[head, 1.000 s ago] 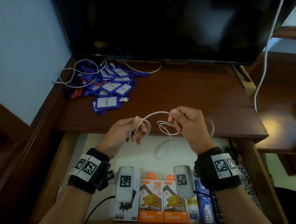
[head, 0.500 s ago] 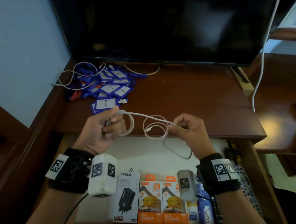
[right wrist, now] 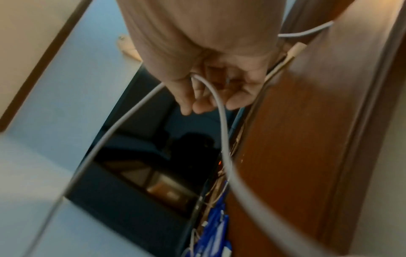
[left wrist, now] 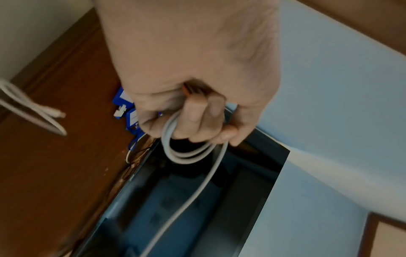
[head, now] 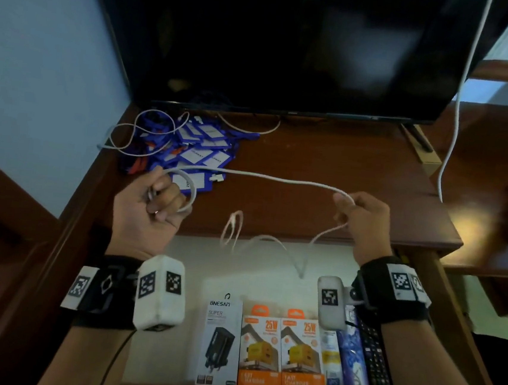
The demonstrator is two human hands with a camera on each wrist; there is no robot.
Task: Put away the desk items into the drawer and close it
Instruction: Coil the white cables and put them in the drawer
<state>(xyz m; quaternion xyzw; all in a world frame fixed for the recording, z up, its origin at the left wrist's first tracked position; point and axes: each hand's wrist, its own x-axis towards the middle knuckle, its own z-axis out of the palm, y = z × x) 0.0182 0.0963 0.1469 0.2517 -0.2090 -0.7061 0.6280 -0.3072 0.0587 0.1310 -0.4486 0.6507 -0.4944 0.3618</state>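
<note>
Left hand grips the coiled end of the cable; right hand pinches it at 3 o'clock, above the drawer. Light and floppy, it probably handles best gathered into loops

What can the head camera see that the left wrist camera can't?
Only the head view shows the open drawer with its charger boxes, the right hand pinching the white cable, and the slack drooping over the drawer.

Only the left wrist view shows, up close, two cable loops bunched under the curled fingers.

Both show the left hand gripping the cable, the blue tags, the wooden desk and the dark screen.
</note>
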